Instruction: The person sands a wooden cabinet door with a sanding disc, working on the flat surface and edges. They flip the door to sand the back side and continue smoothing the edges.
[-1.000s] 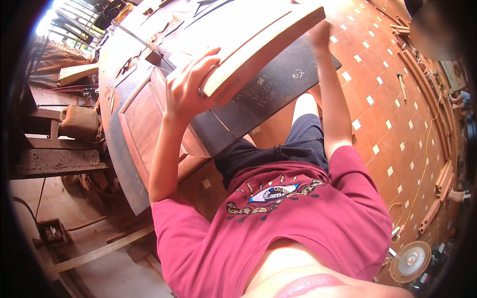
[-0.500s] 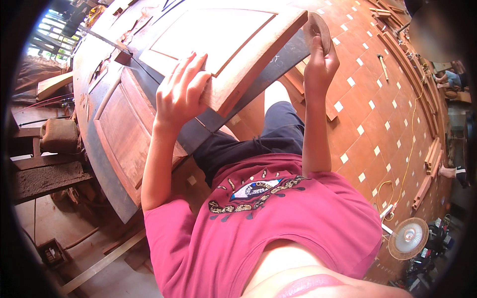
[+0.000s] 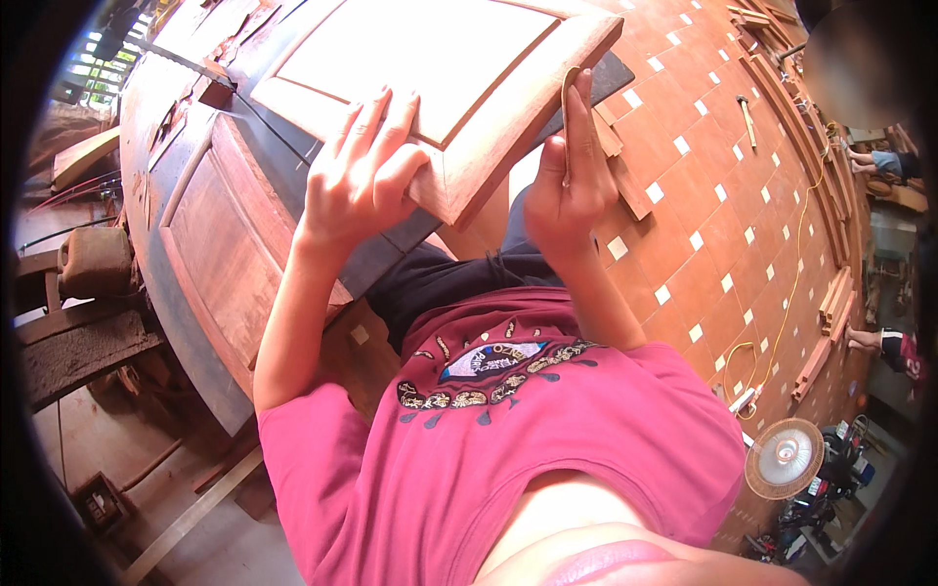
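Note:
A wooden door panel point(image 3: 528, 103) with a grooved raised field, its face bright with glare, lies over a dark tabletop. My left hand point(image 3: 362, 176) rests on its near corner, fingers spread flat on the frame. Beside the panel's right edge, my right hand point(image 3: 576, 186) holds a thin, bent tan sheet that looks like sandpaper point(image 3: 569, 117), between thumb and fingers. The sheet stands close to the edge; whether it touches there I cannot tell. A second, reddish panel point(image 3: 225, 244) lies on the table to the left.
Wood pieces point(image 3: 625, 176) lie on the tiled floor to the right, with a hammer point(image 3: 747, 122) farther out. Long boards, a yellow cord and a round fan point(image 3: 785, 459) are at the far right. A brown jerrycan point(image 3: 95, 262) stands at left. Other people's legs show at the right rim.
My right hand has come nearer to me along the panel's edge, and the sheet has turned from face-on to edge-on. My left hand stays on the corner.

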The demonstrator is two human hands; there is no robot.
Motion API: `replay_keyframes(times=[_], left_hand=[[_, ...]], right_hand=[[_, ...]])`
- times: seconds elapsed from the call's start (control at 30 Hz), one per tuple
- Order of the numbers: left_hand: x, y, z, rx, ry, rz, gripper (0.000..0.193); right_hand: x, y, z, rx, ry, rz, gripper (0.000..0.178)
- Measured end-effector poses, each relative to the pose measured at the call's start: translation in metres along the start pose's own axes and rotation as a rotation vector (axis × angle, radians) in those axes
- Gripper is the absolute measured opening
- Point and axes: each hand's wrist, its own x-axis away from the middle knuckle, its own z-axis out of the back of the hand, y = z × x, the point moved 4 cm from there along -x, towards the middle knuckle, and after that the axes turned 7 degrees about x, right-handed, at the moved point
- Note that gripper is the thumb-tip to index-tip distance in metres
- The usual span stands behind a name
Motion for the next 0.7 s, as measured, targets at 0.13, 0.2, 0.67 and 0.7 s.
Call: replay_keyframes(times=[0.13, 0.2, 0.67, 0.7], left_hand=[[0.011, 0.007, -0.001, 0.052, -0.034, -0.009, 0.01], [0.014, 0.004, -0.006, 0.021, -0.06, -0.056, 0.01], [0.026, -0.002, -0.003, -0.007, -0.11, -0.137, 0.02], [0.027, -0.001, -0.003, 0.002, -0.113, -0.137, 0.021]], right_hand=[[-0.025, 0.064, -0.003, 0.225, -0.009, 0.055, 0.04], [-0.047, 0.087, 0.0, 0.196, -0.036, -0.047, 0.036], [0.013, 0.072, -0.016, -0.125, 0.081, -0.574, 0.051], [0.012, 0.072, -0.014, -0.118, 0.106, -0.556, 0.05]])
